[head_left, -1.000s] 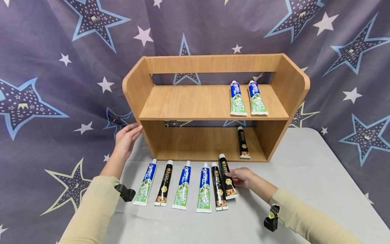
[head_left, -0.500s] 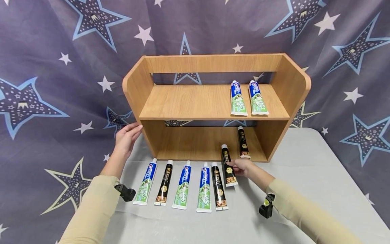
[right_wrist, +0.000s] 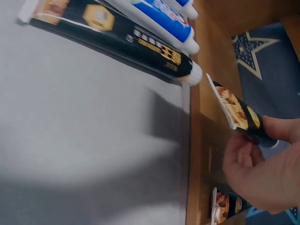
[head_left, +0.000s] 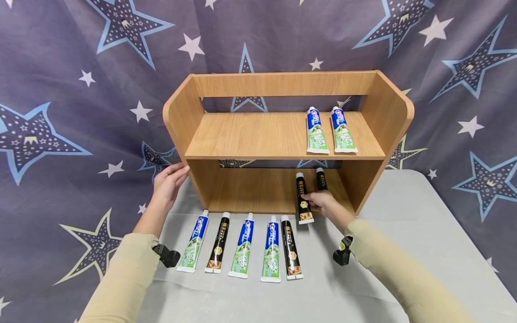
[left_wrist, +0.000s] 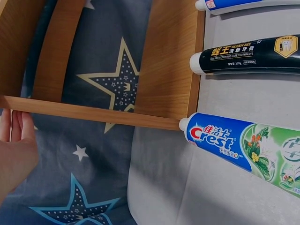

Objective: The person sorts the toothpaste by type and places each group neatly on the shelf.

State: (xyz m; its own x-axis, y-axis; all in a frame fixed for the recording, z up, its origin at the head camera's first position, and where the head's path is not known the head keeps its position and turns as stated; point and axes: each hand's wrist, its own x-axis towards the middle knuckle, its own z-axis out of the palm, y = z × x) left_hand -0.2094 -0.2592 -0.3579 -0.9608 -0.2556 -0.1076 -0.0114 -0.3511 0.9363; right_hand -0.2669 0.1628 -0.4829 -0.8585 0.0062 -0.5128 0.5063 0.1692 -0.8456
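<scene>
My right hand pinches a black toothpaste tube between thumb and fingers at the front of the lower shelf, cap pointing to the back. In the right wrist view the held tube shows its white crimped end towards the camera. Just right of it lies another black tube on the lower shelf, partly covered by my hand. My left hand rests its fingers against the left side panel of the wooden shelf. The left wrist view shows those fingers at the panel's edge.
Two blue-green Crest tubes lie on the upper shelf's right side. On the grey table in front, Crest tubes and black tubes form a row. A star-patterned curtain hangs behind.
My right hand has carried the black tube up off the table and forward, from the row to the lower shelf. The left hand has stayed at the side panel.
</scene>
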